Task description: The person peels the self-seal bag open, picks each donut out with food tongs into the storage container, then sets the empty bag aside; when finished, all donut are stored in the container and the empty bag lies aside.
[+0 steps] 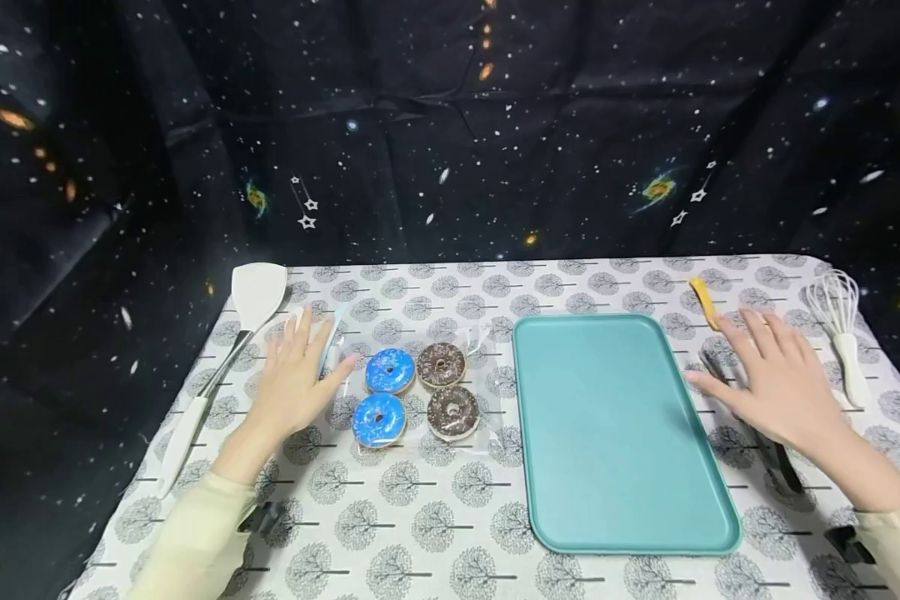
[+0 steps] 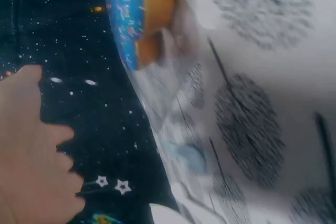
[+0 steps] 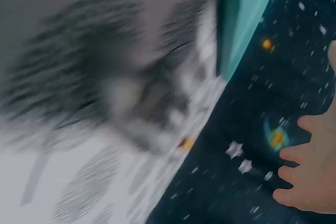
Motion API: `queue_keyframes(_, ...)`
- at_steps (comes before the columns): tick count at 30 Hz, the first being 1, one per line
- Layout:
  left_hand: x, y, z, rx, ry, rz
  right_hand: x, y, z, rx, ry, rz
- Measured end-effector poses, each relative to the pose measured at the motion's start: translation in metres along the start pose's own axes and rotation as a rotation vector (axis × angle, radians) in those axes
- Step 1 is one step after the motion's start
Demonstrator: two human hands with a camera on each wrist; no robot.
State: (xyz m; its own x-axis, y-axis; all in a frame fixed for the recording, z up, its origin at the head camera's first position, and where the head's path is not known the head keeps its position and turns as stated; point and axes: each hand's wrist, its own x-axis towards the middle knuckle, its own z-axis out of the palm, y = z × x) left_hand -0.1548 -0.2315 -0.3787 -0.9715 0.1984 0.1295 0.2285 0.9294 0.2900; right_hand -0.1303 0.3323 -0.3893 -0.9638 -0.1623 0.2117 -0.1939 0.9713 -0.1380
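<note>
My left hand [image 1: 292,383], fingers straight and spread, is over the cloth at the left, holding nothing. Partly behind it lies a thin light-blue utensil [image 1: 332,336]. To its right sit two blue-iced donuts [image 1: 390,371] and two chocolate donuts [image 1: 452,412] on clear plastic. A blue donut [image 2: 126,19] also shows in the left wrist view. My right hand [image 1: 783,383] is spread over the right side, above a dark-handled utensil [image 1: 783,471] that it partly covers. By its fingertips lies a yellow handle [image 1: 703,302]. The teal tray [image 1: 615,433] lies between the hands, nearer the right.
A white turner [image 1: 258,292] with a long handle lies along the left edge. At the far right is a whisk [image 1: 843,333] with a white handle. A tree-patterned cloth [image 1: 435,575] covers the table, and a dark starry curtain [image 1: 450,167] hangs behind.
</note>
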Motion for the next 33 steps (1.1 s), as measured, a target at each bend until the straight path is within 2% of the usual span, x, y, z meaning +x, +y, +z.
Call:
queue_keyframes(4,0.014,0.015,0.008,-0.102,-0.114,0.089,0.018,-0.027,0.000,0.007,-0.044,-0.077)
queue_keyframes(9,0.030,0.047,0.017,-0.219,-0.243,0.167,0.045,-0.067,0.006,0.096,-0.079,-0.146)
queue_keyframes(14,0.040,0.081,0.024,-0.223,-0.380,0.182,0.071,-0.097,0.012,0.214,-0.157,-0.222)
queue_keyframes(17,0.043,0.094,0.025,-0.216,-0.447,0.203,0.084,-0.113,0.017,0.262,-0.187,-0.286)
queue_keyframes(19,0.044,0.100,0.026,-0.215,-0.473,0.215,0.094,-0.126,0.022,0.260,-0.195,-0.348)
queue_keyframes(23,0.046,0.106,0.027,-0.197,-0.485,0.223,0.114,-0.155,0.034,0.184,-0.225,-0.505)
queue_keyframes(25,0.047,0.107,0.028,-0.176,-0.494,0.208,0.122,-0.167,0.040,0.148,-0.256,-0.552)
queue_keyframes(29,0.050,0.108,0.030,-0.120,-0.535,0.191,0.133,-0.184,0.051,0.107,-0.334,-0.567)
queue_keyframes(33,0.054,0.111,0.034,-0.091,-0.546,0.207,0.141,-0.194,0.057,0.095,-0.384,-0.545)
